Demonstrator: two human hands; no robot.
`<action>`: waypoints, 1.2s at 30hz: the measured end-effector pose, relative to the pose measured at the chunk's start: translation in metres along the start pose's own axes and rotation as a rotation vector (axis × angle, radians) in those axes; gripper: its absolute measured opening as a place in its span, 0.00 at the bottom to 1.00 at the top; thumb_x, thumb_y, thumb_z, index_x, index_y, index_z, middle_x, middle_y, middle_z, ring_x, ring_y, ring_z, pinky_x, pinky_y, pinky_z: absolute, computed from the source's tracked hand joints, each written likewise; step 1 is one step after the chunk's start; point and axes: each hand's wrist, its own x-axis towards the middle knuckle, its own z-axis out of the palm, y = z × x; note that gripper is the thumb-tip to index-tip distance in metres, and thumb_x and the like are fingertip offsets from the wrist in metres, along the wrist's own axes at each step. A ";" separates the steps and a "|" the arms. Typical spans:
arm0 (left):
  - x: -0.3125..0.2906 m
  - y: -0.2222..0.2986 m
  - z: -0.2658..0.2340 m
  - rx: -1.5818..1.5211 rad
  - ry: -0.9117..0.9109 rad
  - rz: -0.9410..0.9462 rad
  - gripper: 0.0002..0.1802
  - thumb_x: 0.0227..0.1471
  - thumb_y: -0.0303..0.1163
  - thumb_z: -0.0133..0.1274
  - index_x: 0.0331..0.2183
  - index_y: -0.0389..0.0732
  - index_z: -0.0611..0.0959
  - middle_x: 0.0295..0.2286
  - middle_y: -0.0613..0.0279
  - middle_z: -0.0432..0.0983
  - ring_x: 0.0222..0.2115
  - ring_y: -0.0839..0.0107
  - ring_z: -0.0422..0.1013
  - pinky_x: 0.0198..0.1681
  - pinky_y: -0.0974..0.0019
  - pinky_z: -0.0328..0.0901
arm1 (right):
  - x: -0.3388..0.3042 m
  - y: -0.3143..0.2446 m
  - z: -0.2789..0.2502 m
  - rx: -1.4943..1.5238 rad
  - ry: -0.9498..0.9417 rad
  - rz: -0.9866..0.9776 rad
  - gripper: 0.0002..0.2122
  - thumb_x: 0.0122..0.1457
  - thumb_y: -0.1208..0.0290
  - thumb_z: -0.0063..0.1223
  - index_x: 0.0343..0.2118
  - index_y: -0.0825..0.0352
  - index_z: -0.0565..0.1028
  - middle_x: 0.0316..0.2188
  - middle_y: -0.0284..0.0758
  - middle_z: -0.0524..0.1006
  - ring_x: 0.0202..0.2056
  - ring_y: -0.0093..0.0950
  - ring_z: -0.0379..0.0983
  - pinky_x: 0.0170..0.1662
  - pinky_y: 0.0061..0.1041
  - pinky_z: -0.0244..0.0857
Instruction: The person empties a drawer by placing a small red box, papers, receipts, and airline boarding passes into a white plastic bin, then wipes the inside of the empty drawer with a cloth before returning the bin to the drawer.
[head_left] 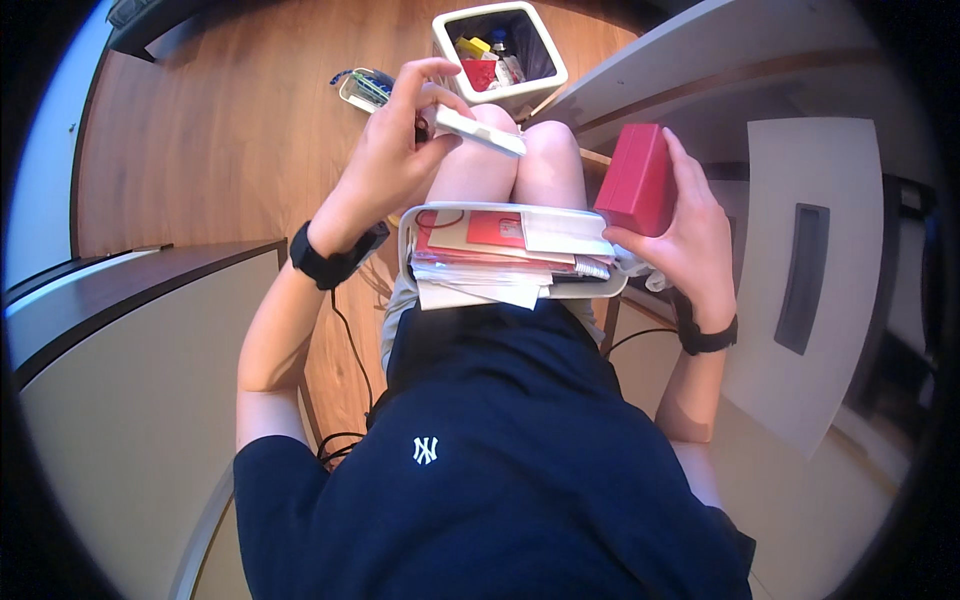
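Observation:
My left hand [410, 135] is raised over my knees, thumb and fingers closed on a thin, flat white box-like piece [480, 131] seen nearly edge-on; its kind I cannot make out. To the right, my right hand [690, 235] grips a red rectangular box [637, 178] between thumb and fingers. Across my lap lies a white plastic basket [408, 245] packed with papers. Among them are a red envelope [496, 228], a white sheet or envelope [568, 235] and several stacked papers [480, 285] that stick out toward me.
A white-rimmed bin [550, 60] lined with a dark bag stands beyond my knees, litter inside. Beside it is a small basket [360, 98] with cords. A cabinet [170, 350] stands at left; a pale panel with a recessed handle [800, 270] is at right. Black cables [350, 335] run down near my left.

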 end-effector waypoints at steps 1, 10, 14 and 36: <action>-0.001 0.006 0.000 0.037 0.039 0.040 0.22 0.45 0.15 0.52 0.44 0.41 0.72 0.38 0.61 0.75 0.33 0.72 0.70 0.37 0.74 0.64 | 0.003 0.001 0.001 -0.016 -0.047 0.010 0.49 0.31 0.54 0.72 0.58 0.65 0.59 0.47 0.43 0.71 0.42 0.42 0.74 0.41 0.34 0.71; -0.020 0.020 -0.008 0.131 0.269 0.489 0.21 0.39 0.10 0.53 0.37 0.39 0.73 0.37 0.56 0.77 0.27 0.74 0.72 0.26 0.77 0.65 | 0.045 -0.006 0.034 -0.215 -0.352 -0.022 0.47 0.30 0.51 0.69 0.56 0.67 0.61 0.44 0.46 0.71 0.39 0.43 0.75 0.42 0.35 0.70; -0.016 0.015 -0.009 0.225 0.296 0.689 0.23 0.41 0.10 0.53 0.40 0.41 0.69 0.37 0.51 0.77 0.26 0.64 0.73 0.26 0.71 0.69 | 0.059 -0.023 0.040 -0.237 -0.333 -0.093 0.44 0.32 0.51 0.69 0.55 0.67 0.63 0.42 0.45 0.72 0.37 0.41 0.75 0.42 0.33 0.70; -0.029 0.035 -0.010 0.592 0.307 0.829 0.13 0.36 0.25 0.59 0.28 0.42 0.73 0.37 0.55 0.79 0.19 0.72 0.69 0.19 0.75 0.64 | 0.040 -0.062 -0.023 0.386 0.218 -0.670 0.14 0.42 0.68 0.67 0.34 0.63 0.80 0.29 0.33 0.76 0.27 0.29 0.75 0.27 0.25 0.68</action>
